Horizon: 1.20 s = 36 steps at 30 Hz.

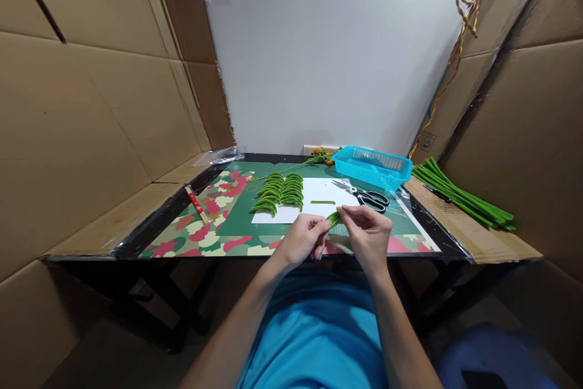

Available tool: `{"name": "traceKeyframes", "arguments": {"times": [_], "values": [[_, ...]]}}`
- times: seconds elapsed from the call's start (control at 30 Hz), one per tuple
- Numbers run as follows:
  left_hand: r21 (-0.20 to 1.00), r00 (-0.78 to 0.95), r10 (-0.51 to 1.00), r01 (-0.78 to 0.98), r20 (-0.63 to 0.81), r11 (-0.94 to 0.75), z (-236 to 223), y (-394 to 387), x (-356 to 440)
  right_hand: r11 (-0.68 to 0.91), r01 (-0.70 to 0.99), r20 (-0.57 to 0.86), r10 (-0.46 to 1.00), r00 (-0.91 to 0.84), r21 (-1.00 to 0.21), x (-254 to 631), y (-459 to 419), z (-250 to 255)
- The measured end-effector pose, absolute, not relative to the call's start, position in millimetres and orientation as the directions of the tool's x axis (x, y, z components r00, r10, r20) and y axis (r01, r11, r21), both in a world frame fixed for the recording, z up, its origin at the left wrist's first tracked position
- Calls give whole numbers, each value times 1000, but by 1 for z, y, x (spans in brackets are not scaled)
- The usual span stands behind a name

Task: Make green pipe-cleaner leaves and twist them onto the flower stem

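Observation:
My left hand (pixel 306 237) and my right hand (pixel 368 232) meet near the table's front edge, each pinching one end of a small green leaf shape of pipe cleaner (pixel 334 219). Two columns of curved green pipe-cleaner leaves (pixel 279 190) lie on a white sheet of paper (pixel 314 187), left of my hands. A short straight piece of green pipe cleaner (pixel 323 202) rests on the paper just beyond my fingers. Black-handled scissors (pixel 370 198) lie behind my right hand, blades pointing left and slightly parted.
A blue plastic basket (pixel 373 168) stands at the back right, beside orange flowers (pixel 322 154). Long green pipe cleaners (pixel 462 193) are bundled on cardboard at right. A red-wrapped packet (pixel 197 204) lies at left. Cardboard walls (pixel 91 104) flank the table.

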<state>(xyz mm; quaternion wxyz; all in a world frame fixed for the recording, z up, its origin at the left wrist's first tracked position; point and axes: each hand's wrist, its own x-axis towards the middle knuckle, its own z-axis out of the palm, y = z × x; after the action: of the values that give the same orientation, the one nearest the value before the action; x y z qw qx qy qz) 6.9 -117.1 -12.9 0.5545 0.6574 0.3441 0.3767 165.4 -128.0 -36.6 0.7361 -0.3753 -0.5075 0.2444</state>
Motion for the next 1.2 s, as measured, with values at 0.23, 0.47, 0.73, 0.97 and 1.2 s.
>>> {"name": "traceKeyframes", "arguments": {"times": [0.23,0.47,0.73,0.97,1.2], "values": [[983,475,871,55,127,-173,-13,-118,6,572,59,549,747,376,-818,166,-128,-41],[984,468,875,51,128,-171,-13,-117,7,536,-47,495,807,323,-843,168,-123,-32],[979,433,887,40,162,-199,-17,-116,7,514,-143,464,842,276,-846,169,-121,-34],[966,385,899,60,209,-250,-19,-117,6,507,-158,466,853,235,-847,170,-119,-32],[926,236,937,215,259,-310,-18,-127,7,484,-187,464,874,141,-855,170,-119,-35]]}}
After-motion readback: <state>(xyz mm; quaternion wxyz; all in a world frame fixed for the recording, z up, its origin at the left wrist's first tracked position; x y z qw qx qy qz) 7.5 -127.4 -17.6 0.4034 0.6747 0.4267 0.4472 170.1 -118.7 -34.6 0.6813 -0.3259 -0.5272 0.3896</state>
